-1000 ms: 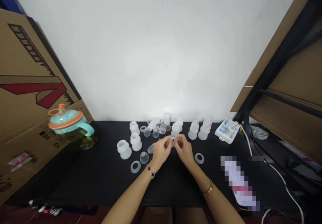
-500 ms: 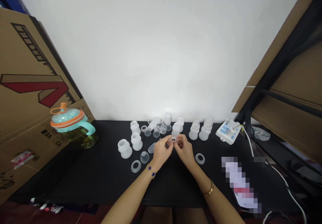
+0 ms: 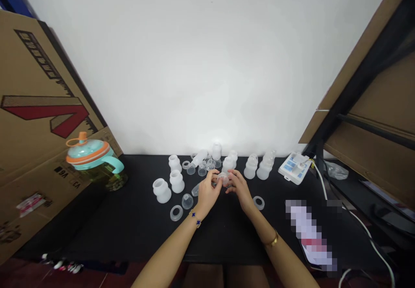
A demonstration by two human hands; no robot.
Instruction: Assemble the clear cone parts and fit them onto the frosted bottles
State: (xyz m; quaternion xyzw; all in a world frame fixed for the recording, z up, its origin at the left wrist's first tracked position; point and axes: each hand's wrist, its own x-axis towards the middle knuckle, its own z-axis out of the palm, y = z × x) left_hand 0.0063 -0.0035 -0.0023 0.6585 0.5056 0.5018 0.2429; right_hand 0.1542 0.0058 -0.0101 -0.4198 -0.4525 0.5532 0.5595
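A small translucent ring-shaped part (image 3: 223, 177) is pinched in my left hand (image 3: 208, 191), between thumb and fingers. My right hand (image 3: 240, 189) is just right of it, its fingers parted and the fingertips close to the part. Left of my hands stand open white bottles (image 3: 161, 191), with a clear dome cap (image 3: 187, 201) and a translucent ring (image 3: 176, 213) lying nearer. Another ring (image 3: 258, 202) lies right of my right wrist. Behind my hands are more white bottles (image 3: 229, 163) and several clear caps (image 3: 202, 169).
Two capped bottles (image 3: 250, 167) stand at the back right, beside a white power strip (image 3: 293, 168) with a cable. A phone (image 3: 311, 236) lies at the right. A teal-lidded jug (image 3: 97, 162) and a cardboard box (image 3: 39, 119) are at the left of the black table (image 3: 129, 232).
My right fingers have loosened and spread, moving slightly right of the small part. My left hand still holds it, now with its clear side more visible.
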